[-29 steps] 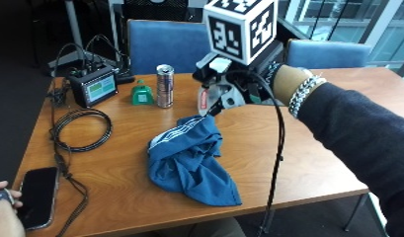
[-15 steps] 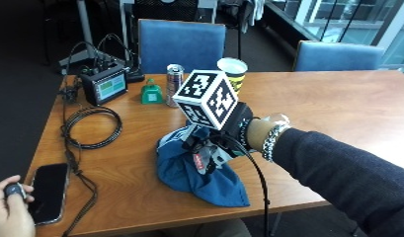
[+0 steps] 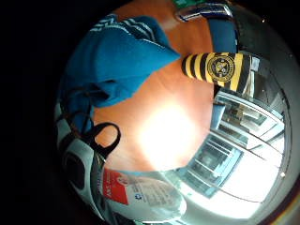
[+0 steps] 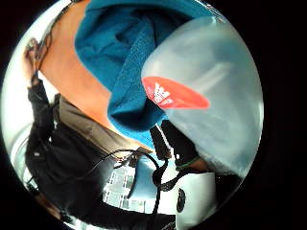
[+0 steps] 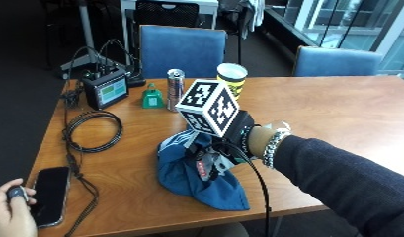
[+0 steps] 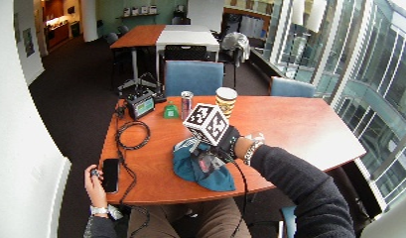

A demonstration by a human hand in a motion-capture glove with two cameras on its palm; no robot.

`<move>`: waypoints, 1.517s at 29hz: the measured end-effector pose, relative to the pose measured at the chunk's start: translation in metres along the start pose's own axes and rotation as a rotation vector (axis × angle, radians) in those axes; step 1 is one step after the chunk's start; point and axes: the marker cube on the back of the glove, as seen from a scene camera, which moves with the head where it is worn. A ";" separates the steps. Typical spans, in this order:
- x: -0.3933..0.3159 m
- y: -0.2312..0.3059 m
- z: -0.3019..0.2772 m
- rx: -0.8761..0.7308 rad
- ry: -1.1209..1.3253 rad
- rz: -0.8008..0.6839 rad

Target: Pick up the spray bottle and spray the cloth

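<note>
Since a second ago the gloved hand [image 5: 237,136] has come down from beside the can [image 5: 175,89] to the blue cloth [image 5: 188,177] on the table [image 5: 333,113]. Behind stand a striped cup [image 5: 231,78] and green bottle [image 5: 149,96]. Its fingers grip the spray bottle [image 5: 207,166], just above the cloth

Wooden table [image 5: 333,113] with cloth [image 5: 188,180], can [image 5: 175,89], cup [image 5: 231,79], probably phone [image 5: 47,195].

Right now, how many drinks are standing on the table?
2. A slim drink can stands near the table's far edge beside the green bell, and a yellow-and-black striped paper cup stands just beside the can. None seem hidden.
</note>
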 end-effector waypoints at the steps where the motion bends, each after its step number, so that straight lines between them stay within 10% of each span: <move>1: 0.000 0.000 0.000 -0.002 -0.001 0.000; 34: 0.012 0.013 -0.207 0.945 -0.820 -0.046; 44: -0.008 -0.026 -0.160 1.418 -1.212 0.256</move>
